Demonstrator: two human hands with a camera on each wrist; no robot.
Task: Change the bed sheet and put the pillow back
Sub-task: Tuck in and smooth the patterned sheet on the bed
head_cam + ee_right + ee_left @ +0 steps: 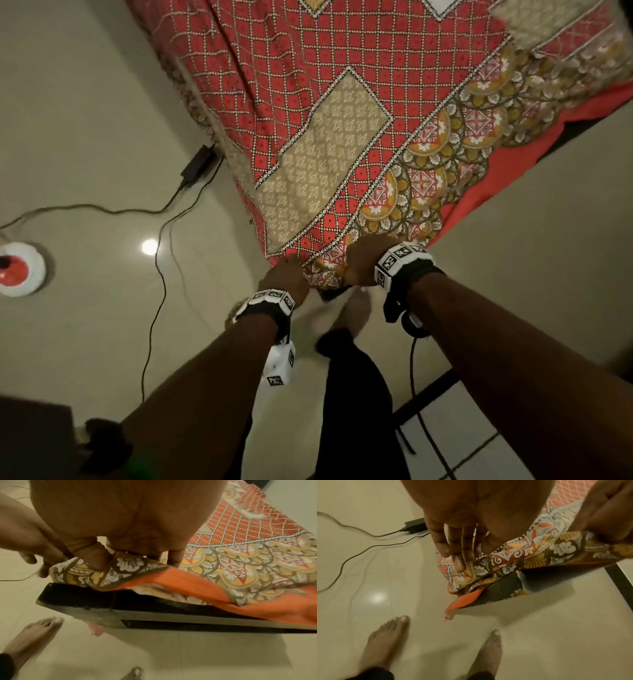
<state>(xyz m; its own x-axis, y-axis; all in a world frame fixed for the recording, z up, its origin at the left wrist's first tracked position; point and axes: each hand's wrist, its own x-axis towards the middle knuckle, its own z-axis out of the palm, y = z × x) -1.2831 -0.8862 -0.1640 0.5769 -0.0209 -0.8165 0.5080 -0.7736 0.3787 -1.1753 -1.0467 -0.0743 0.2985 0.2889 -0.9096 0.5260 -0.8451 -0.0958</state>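
A red bed sheet (pixel 342 102) with a checked pattern and a floral border covers the bed. Its near corner hangs over the dark bed frame (pixel 85 601). My right hand (pixel 363 263) grips a bunched fold of the border at that corner, and in the right wrist view the thumb (pixel 97 561) presses into the cloth (pixel 240 561). My left hand (pixel 286 274) is just to the left of it. Its straight fingers (pixel 458 555) rest on the sheet's corner (pixel 530 555), whose orange edge dangles toward the floor.
On the pale tiled floor left of the bed lie a black power adapter (pixel 198 164) and its trailing cables (pixel 161 274). A round white and red object (pixel 19 269) sits at the far left. My bare feet (pixel 385 642) stand close to the bed corner.
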